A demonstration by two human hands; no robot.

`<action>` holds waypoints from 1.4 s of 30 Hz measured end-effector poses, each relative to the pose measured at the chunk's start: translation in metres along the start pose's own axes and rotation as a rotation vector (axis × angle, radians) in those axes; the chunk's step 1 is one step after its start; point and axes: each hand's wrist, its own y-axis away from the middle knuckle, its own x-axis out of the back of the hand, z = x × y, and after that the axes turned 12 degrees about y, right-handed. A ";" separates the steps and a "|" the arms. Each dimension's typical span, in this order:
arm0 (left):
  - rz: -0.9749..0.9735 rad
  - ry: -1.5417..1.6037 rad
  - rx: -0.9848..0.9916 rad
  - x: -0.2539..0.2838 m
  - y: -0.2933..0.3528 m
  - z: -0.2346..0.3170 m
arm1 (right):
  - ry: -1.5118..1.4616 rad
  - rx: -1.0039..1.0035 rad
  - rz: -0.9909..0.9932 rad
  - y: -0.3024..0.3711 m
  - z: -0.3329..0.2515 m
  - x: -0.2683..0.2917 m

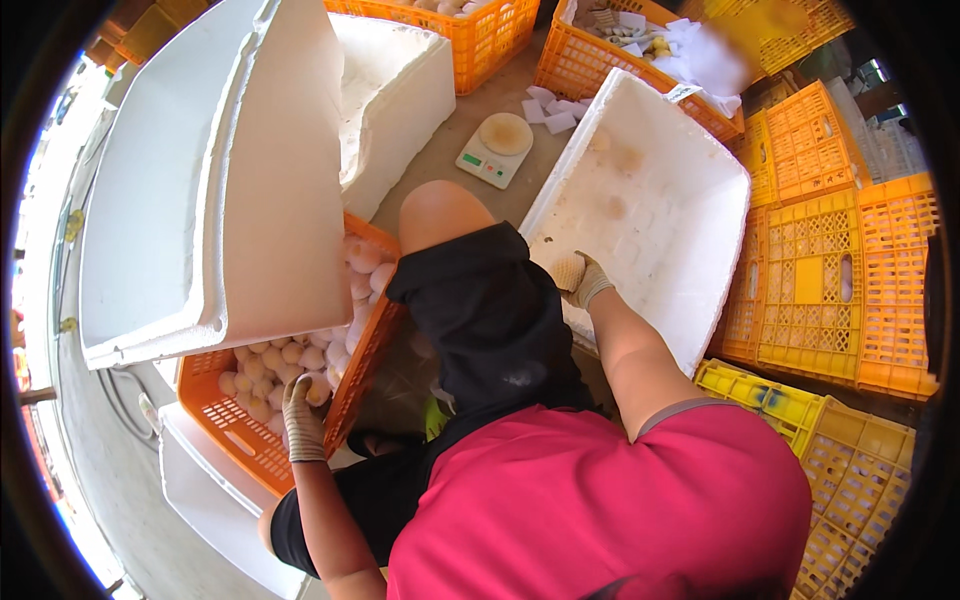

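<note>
In the head view, the right hand (588, 282), gloved, closes around a netted fruit (566, 271) in the white foam box (650, 190), by its near edge, toward the left corner. The left hand (303, 420), also gloved, reaches into the orange crate (235, 430) near its near edge, fingers bent beside pale round fruits (258, 368); whether it grips one I cannot tell. A scale (495, 150) stands on the floor (425, 165) beyond the box's left corner.

Scale (496, 149) digits are way too tiny to read. Big foam box (285, 190) hides part of the fruit crate (232, 432), and another crate (497, 45) gets cut off up top.
</note>
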 end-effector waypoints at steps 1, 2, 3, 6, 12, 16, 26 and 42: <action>0.007 0.006 -0.009 -0.002 -0.001 -0.001 | -0.003 0.020 -0.006 -0.005 -0.003 0.000; 0.015 0.012 -0.018 -0.004 -0.002 -0.002 | -0.005 0.041 -0.012 -0.008 -0.006 0.000; 0.030 0.018 -0.029 -0.003 -0.002 -0.003 | 0.005 0.044 0.003 -0.011 -0.006 -0.004; -0.015 -0.005 -0.008 0.003 -0.006 -0.002 | -0.065 0.090 0.037 -0.019 -0.002 -0.005; -0.067 -0.173 -0.148 0.016 -0.005 -0.005 | -0.464 0.132 0.310 0.003 -0.006 -0.040; 0.015 -0.040 -0.050 -0.012 -0.002 0.001 | 0.207 0.506 0.434 0.006 -0.043 -0.036; -0.102 -0.062 -0.148 -0.031 -0.004 0.010 | 0.960 2.140 -0.457 0.346 0.015 -0.293; -0.078 -0.221 -0.411 -0.023 0.007 0.007 | 2.128 2.419 -0.282 0.409 0.178 -0.435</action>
